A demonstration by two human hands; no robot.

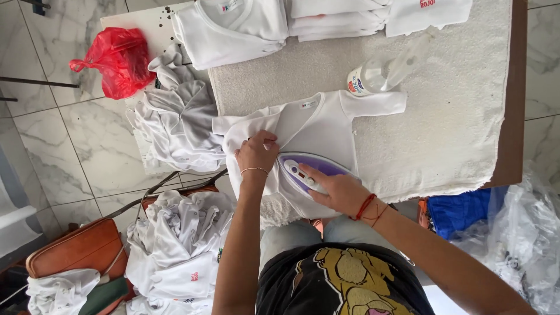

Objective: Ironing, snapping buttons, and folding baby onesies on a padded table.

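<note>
Fingers of your left hand pinch a fold of the white shirt flat on the towel; those of your right hand wrap the iron, which rests on the shirt's lower half. Keep the pinched cloth taut and clear of the soleplate. Steer away from the spray bottle by the sleeve.
</note>
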